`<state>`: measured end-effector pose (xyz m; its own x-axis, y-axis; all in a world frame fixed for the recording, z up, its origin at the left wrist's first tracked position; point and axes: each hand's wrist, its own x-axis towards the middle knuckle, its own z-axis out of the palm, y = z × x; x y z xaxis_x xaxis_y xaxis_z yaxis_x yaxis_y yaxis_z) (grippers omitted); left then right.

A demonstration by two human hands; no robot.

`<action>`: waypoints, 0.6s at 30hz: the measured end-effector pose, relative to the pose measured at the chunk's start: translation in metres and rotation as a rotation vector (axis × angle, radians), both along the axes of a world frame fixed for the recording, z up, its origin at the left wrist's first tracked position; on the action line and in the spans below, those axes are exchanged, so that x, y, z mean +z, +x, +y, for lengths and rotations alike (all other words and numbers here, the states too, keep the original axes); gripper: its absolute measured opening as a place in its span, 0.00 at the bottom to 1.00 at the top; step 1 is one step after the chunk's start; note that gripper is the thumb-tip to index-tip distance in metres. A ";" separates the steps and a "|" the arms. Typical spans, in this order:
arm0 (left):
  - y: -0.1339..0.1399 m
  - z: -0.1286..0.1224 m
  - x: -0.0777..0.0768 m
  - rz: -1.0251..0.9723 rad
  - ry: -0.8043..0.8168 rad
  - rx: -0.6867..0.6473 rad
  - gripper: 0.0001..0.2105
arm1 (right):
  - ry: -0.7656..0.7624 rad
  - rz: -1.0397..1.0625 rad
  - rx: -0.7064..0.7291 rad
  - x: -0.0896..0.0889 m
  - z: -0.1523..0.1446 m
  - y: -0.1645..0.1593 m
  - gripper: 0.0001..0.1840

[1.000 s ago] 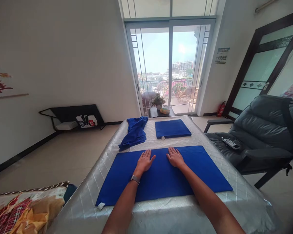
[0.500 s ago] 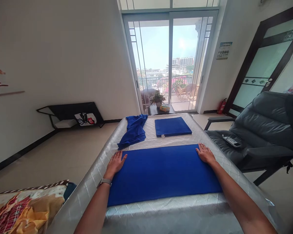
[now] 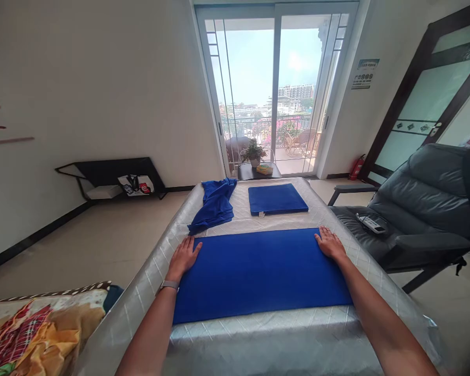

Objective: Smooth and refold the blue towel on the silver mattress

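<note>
A long blue cloth, folded into a smooth rectangle, lies across the near part of a plastic-covered mattress. My left hand rests flat on its far left corner, fingers stretched out and thumb apart. On the far right corner lies my right hand, also flat with its fingers extended. Beyond the cloth, a neatly folded blue bundle with a small white tag sits toward the right. A crumpled blue garment is spread loosely at the left, its near end close to my left hand.
A dark recliner with a remote on its seat stands at the right. Patterned bedding lies at lower left. Past the mattress are a chair with a potted plant and a glass sliding door.
The view has tilted slightly downward. Both hands stay flat on the same corners of the blue cloth, which looks unchanged.
</note>
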<state>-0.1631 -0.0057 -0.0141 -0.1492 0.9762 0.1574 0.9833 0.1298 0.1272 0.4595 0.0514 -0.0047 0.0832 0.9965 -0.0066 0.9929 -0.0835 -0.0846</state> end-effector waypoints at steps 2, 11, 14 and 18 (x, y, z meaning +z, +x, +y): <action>0.000 0.000 -0.001 0.009 -0.002 0.000 0.37 | -0.002 -0.001 -0.006 0.000 0.000 0.000 0.37; 0.001 0.002 -0.005 0.039 0.018 -0.004 0.37 | -0.064 -0.045 -0.022 0.007 0.000 -0.002 0.36; 0.002 0.002 -0.005 0.045 0.019 -0.006 0.37 | -0.102 -0.080 -0.050 0.018 0.002 -0.006 0.36; 0.002 0.003 -0.006 0.045 0.040 -0.008 0.37 | -0.040 -0.118 -0.076 0.037 0.003 -0.035 0.34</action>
<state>-0.1609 -0.0031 -0.0203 -0.1333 0.9701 0.2029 0.9892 0.1176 0.0879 0.4242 0.0542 0.0322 0.1611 0.9864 -0.0317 0.9864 -0.1600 0.0368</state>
